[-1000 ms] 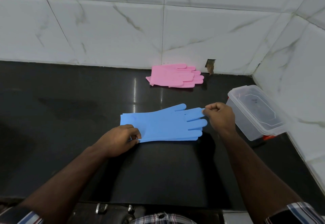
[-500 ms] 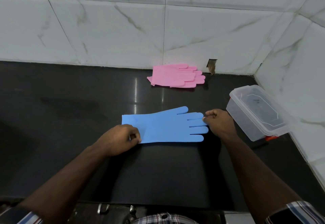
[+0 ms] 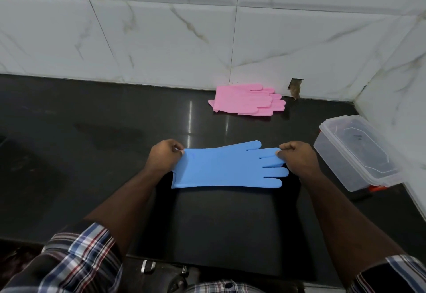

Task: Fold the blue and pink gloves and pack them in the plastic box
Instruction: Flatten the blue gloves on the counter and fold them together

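Observation:
The blue gloves (image 3: 227,168) lie stacked and flat on the black counter, fingers pointing right. My left hand (image 3: 164,156) pinches the far corner of the cuff at the left end. My right hand (image 3: 297,158) pinches the fingertips at the right end. A second blue layer shows under the cuff edge. The pink gloves (image 3: 246,100) lie stacked near the back wall, untouched. The clear plastic box (image 3: 355,152) stands at the right with its lid on.
White marble-look tiled walls close off the back and right side; a small hole (image 3: 295,87) in the tile sits right of the pink gloves. A red object (image 3: 374,188) peeks out under the box. The counter's front edge runs just below my forearms.
My left hand has moved from the near cuff corner up to the far cuff corner. My right hand keeps its pinch on the fingertips. The camera has shifted, so the gloves sit lower in view.

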{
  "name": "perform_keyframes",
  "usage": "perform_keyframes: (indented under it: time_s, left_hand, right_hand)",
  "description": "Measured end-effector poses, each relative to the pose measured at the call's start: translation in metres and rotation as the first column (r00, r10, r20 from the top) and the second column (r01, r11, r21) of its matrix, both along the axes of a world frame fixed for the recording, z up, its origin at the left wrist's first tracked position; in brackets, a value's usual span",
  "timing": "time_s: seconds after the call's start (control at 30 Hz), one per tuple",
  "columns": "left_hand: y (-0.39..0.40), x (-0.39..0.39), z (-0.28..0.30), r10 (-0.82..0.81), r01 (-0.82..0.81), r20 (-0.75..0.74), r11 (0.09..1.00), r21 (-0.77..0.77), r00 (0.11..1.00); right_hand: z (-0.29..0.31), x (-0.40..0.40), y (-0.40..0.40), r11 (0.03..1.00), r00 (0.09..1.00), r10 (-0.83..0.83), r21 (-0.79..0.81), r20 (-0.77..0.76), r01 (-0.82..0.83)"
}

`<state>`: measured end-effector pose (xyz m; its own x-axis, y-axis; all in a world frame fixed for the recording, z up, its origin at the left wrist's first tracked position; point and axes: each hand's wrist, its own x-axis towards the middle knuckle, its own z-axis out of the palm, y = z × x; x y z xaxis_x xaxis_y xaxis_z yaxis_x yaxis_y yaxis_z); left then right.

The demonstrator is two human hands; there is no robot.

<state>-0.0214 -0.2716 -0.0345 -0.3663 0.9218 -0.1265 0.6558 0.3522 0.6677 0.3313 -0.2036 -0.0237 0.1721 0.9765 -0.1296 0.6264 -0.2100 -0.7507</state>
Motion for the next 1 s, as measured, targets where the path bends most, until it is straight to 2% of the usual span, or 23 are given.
perform_keyframes:
  time_s: [0.27,0.57,0.8,0.9,1.0]
  left_hand:
    - [0.006,-0.006,0.001,0.037,-0.035,0.035,0.998,-0.048,0.999]
    - [0.014,-0.012,0.0,0.056,-0.048,0.093,0.995,-0.086,0.994]
    - [0.011,-0.02,-0.003,0.091,-0.079,0.155,0.993,-0.082,0.984]
    - [0.01,-0.02,-0.005,0.092,-0.082,0.147,0.994,-0.077,0.985]
    - [0.009,-0.02,-0.007,0.1,-0.091,0.138,0.994,-0.067,0.985]
  right_hand:
    - [0.001,0.004,-0.004,0.999,0.988,0.004,0.038,-0.151,0.002]
    - [0.0,0.002,-0.003,0.999,0.992,0.016,0.037,-0.124,-0.012]
    - [0.004,-0.008,-0.002,0.994,0.988,0.053,0.105,-0.145,-0.037]
    - [0.007,-0.01,-0.003,0.991,0.991,0.069,0.119,-0.113,-0.056]
    - [0.005,-0.006,-0.004,0.996,0.996,0.083,0.03,0.023,-0.084]
